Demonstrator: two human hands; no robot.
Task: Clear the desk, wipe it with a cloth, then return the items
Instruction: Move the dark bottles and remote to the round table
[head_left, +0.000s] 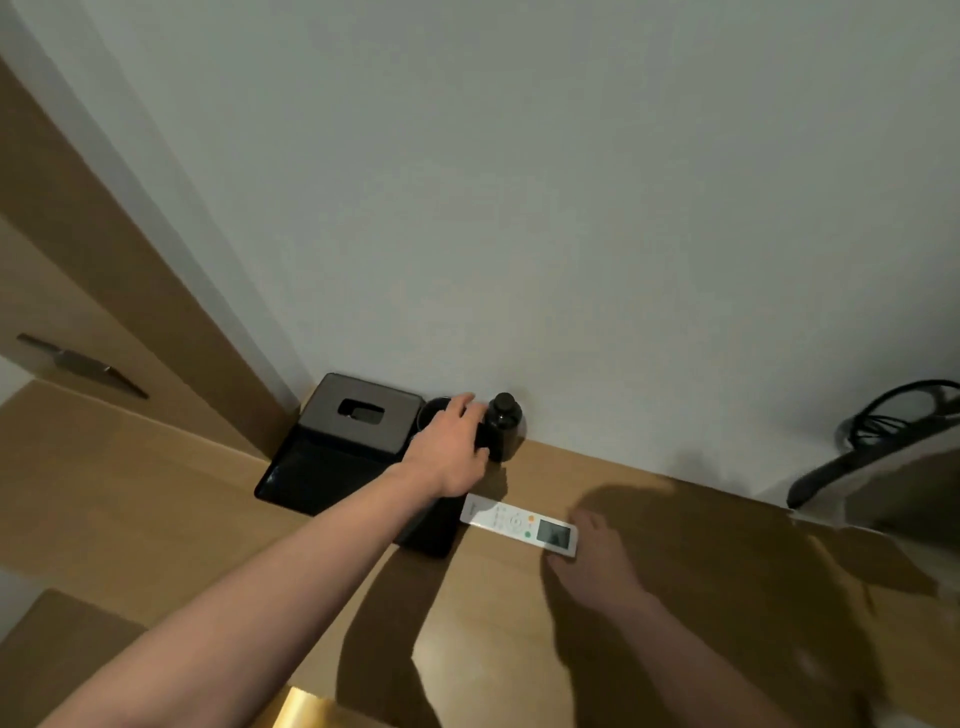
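Observation:
On the wooden desk (208, 499), against the wall, lies a black tray (311, 478) with a dark tissue box (358, 415) on it. A black cup's rim (434, 408) shows behind my left hand (449, 449). That hand reaches over the tray's right end and its fingers and thumb curl round a black capped bottle (505, 421) that stands upright by the wall. A white remote (519, 522) lies flat in front of the bottle. My right hand (597, 564), in shadow, rests on the desk with relaxed fingers at the remote's screen end. It holds nothing.
A dark appliance with a black handle and coiled cord (883, 457) stands at the desk's right end. A wooden door with a metal handle (78, 366) is on the left. The white wall rises right behind the items.

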